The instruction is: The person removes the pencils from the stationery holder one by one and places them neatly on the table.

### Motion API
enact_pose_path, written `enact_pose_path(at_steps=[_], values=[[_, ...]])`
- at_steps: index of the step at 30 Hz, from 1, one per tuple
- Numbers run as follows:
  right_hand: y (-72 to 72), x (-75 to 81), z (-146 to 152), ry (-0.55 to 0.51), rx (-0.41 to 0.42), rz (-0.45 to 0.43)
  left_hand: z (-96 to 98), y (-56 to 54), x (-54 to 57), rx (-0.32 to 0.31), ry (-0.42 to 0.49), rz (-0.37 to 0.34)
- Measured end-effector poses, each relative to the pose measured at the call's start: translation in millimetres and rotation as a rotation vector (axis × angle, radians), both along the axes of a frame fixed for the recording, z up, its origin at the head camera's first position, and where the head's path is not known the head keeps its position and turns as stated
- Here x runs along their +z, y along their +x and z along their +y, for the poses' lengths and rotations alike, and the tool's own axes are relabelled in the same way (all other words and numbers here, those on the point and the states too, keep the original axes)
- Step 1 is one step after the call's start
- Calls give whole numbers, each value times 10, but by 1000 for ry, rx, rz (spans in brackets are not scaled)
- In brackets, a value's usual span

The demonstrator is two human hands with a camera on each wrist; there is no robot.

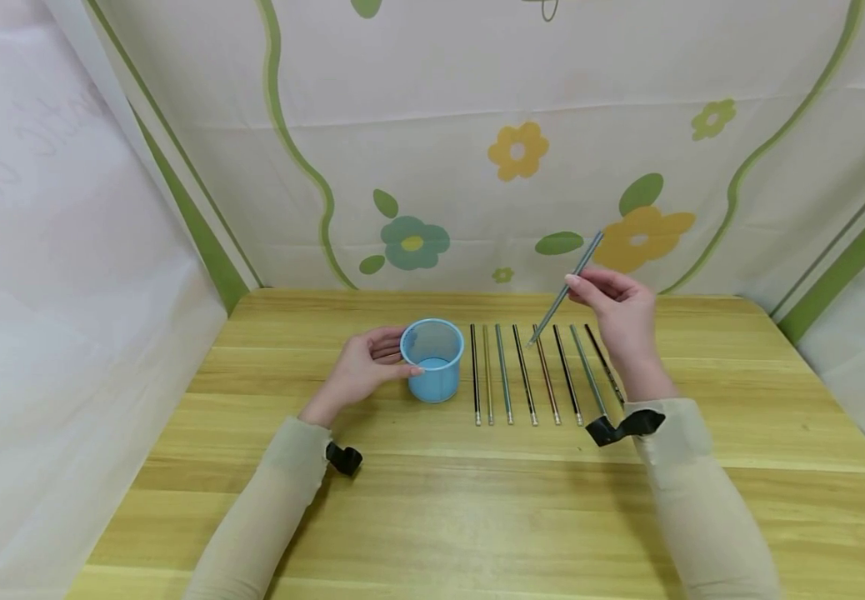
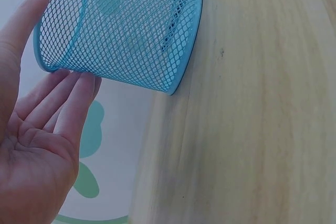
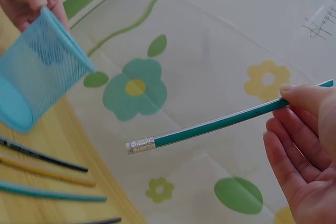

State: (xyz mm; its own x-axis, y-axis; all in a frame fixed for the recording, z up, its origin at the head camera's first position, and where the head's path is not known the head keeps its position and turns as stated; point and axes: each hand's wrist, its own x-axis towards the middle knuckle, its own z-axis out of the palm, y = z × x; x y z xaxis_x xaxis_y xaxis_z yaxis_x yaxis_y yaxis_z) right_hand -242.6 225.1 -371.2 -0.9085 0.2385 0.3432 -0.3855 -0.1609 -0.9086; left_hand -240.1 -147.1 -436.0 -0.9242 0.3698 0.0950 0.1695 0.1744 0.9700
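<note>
A light-blue mesh pencil cup (image 1: 434,386) stands upright on the table. My left hand (image 1: 361,367) holds it from the left, thumb at the near side of the rim and fingers on the far side; the left wrist view shows the fingertips against the mesh (image 2: 121,30). Above the table my right hand (image 1: 623,321) pinches a green pencil (image 3: 210,128) between thumb and fingers. That pencil slants, its eraser end down and to the left. Beneath it, several pencils lie side by side right of the cup, including a black pencil (image 1: 475,375) and a yellow pencil (image 1: 488,375).
The wooden table (image 1: 462,517) reaches back to a white curtain (image 1: 417,100) printed with flowers. More white cloth (image 1: 65,292) hangs at the left side. The rightmost black pencil (image 1: 603,362) lies partly behind the right wrist.
</note>
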Motion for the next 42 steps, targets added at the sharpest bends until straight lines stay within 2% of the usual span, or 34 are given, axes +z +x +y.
enact_pose_path(at_steps=[14,32,37,42], values=[[140,-176,534,124,-112,-149,-4,-1,0,6,-10,12],[240,-207,1221,114,-168,-205,2,-7,-8,10,-14,10],[267,-219,1384,170,-166,-230,0,-5,-9,8,-4,5],[302,-212,1489,282,-184,-274,-6,-5,-8,7,-1,8]])
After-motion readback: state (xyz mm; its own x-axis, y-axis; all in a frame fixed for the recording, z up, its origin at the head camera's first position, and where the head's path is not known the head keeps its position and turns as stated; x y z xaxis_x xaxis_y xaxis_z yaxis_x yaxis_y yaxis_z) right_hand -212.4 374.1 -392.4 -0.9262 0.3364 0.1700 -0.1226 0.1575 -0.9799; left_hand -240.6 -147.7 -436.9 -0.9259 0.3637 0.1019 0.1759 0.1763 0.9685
